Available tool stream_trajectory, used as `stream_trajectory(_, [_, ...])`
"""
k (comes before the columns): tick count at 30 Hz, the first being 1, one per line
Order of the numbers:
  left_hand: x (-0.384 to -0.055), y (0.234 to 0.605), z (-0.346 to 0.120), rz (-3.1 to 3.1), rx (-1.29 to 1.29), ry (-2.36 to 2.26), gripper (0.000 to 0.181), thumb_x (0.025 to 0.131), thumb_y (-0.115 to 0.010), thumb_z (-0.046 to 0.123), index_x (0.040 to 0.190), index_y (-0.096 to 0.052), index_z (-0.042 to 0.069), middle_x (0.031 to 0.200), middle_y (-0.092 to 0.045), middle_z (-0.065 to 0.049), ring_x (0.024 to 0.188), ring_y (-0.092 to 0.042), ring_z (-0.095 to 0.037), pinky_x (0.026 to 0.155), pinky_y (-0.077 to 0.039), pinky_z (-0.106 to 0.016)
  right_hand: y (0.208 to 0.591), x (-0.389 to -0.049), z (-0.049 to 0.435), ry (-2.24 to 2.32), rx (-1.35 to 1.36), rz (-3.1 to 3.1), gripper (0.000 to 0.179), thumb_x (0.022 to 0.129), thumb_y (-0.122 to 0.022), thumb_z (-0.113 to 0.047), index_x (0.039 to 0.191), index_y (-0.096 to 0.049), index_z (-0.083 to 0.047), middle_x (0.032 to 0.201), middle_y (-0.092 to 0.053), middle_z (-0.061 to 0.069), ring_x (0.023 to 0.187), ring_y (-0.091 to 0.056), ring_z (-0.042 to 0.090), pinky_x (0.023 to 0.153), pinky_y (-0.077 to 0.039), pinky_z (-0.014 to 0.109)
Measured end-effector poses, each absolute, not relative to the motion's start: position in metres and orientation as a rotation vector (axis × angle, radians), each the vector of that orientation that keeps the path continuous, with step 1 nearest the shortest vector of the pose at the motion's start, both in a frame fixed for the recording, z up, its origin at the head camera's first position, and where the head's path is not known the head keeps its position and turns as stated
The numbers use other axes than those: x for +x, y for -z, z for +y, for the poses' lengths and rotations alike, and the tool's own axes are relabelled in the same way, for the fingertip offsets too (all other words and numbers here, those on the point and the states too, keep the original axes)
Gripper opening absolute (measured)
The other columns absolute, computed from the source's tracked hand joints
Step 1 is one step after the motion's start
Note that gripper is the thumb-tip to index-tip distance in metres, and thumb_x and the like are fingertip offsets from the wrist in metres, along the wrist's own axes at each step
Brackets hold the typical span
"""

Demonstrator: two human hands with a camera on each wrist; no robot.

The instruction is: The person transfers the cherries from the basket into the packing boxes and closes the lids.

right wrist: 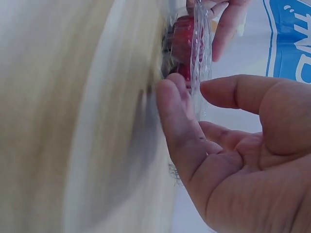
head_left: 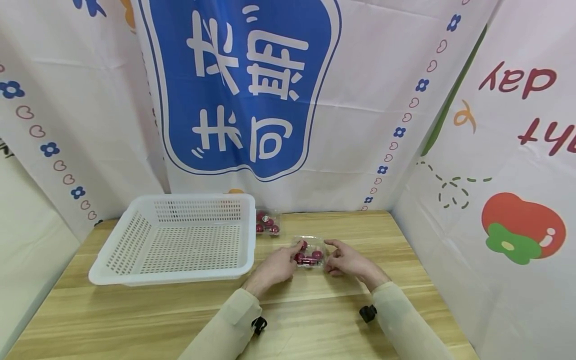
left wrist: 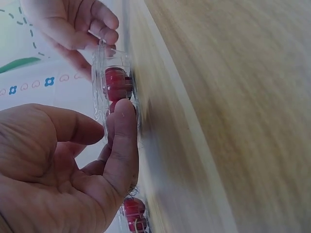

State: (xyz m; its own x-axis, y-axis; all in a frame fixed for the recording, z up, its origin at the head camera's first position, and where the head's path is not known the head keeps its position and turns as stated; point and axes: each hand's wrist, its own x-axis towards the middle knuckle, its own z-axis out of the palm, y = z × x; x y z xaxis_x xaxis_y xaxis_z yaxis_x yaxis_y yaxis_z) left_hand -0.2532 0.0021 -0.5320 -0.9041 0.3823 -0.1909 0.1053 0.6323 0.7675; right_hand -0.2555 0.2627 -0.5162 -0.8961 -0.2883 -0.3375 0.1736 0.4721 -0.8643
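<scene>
A clear plastic box of dark red round fruit [head_left: 309, 258] sits on the wooden table in the head view, between the two hands. My left hand [head_left: 280, 265] holds its left side, the thumb at the lid edge and the fingers along the side wall, as the left wrist view of the hand [left wrist: 82, 165] shows. On the opposite side, my right hand [head_left: 348, 261] grips the box edge between thumb and fingers; the right wrist view shows this hand [right wrist: 233, 141] close up. The fruit's exact kind cannot be told.
A white perforated plastic basket [head_left: 173, 277] stands to the left on the wooden table [head_left: 310, 320]. Behind the held box, against the basket's right side, lies a second clear box of red fruit [head_left: 268, 223]. Printed cloth [head_left: 360, 125] hangs behind and at the sides.
</scene>
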Motion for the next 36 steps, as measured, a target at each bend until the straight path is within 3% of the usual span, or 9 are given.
stream_trajectory(3, [-0.252, 0.532, 0.002, 2.513, 0.392, -1.159, 0.076, 0.111, -0.058, 0.002, 0.182, -0.043, 0.023, 0.095, -0.079, -0.016, 0.054, -0.048, -0.011, 0.049, -0.04, -0.025, 0.514, -0.263, 0.261, 1.393, -0.066, 2.332, 0.065, 0.114, -0.055, 0.002, 0.176, -0.037, 0.007, 0.126, -0.073, 0.027, 0.109, -0.08, 0.031, 0.097, -0.075, 0.046])
stream_trajectory(5, [-0.251, 0.531, 0.002, 2.506, 0.39, -1.159, 0.075, 0.112, -0.058, 0.003, 0.182, -0.042, 0.023, 0.085, -0.074, -0.014, 0.054, -0.048, -0.011, 0.049, -0.039, -0.025, 0.513, -0.27, 0.261, 1.389, -0.04, 2.346, 0.057, 0.117, -0.051, 0.0, 0.173, -0.041, 0.008, 0.131, -0.073, 0.03, 0.113, -0.081, 0.034, 0.1, -0.075, 0.048])
stream_trajectory(9, [-0.25, 0.53, 0.001, 2.504, 0.378, -1.147, 0.073, 0.114, -0.058, 0.006, 0.182, -0.042, 0.025, 0.094, -0.079, -0.02, 0.055, -0.049, -0.011, 0.049, -0.041, -0.025, 0.513, -0.286, 0.259, 1.363, -0.01, 2.36, 0.049, 0.12, -0.048, -0.004, 0.168, -0.047, 0.01, 0.138, -0.074, 0.032, 0.118, -0.081, 0.035, 0.104, -0.074, 0.047])
stream_trajectory(19, [-0.249, 0.531, 0.002, 2.51, 0.399, -1.14, 0.072, 0.114, -0.057, 0.006, 0.183, -0.041, 0.022, 0.072, -0.067, -0.006, 0.053, -0.047, -0.01, 0.049, -0.039, -0.025, 0.517, -0.308, 0.257, 1.337, 0.005, 2.352, 0.034, 0.12, -0.054, -0.002, 0.149, -0.063, 0.012, 0.127, -0.073, 0.024, 0.103, -0.076, 0.024, 0.094, -0.075, 0.037])
stream_trajectory(27, [-0.248, 0.53, 0.001, 2.51, 0.411, -1.151, 0.073, 0.113, -0.058, 0.003, 0.182, -0.042, 0.019, 0.076, -0.07, -0.01, 0.054, -0.048, -0.01, 0.05, -0.039, -0.026, 0.518, -0.312, 0.256, 1.385, 0.065, 2.298, 0.031, 0.118, -0.055, 0.002, 0.145, -0.064, 0.013, 0.115, -0.071, 0.015, 0.095, -0.073, 0.019, 0.088, -0.074, 0.03])
stream_trajectory(36, [-0.247, 0.529, 0.0, 2.493, 0.394, -1.157, 0.072, 0.114, -0.059, 0.003, 0.182, -0.042, 0.02, 0.088, -0.074, -0.012, 0.057, -0.052, -0.011, 0.051, -0.041, -0.025, 0.519, -0.313, 0.255, 1.378, 0.086, 2.304, 0.031, 0.119, -0.054, 0.001, 0.146, -0.065, 0.012, 0.117, -0.07, 0.014, 0.098, -0.071, 0.018, 0.091, -0.073, 0.03])
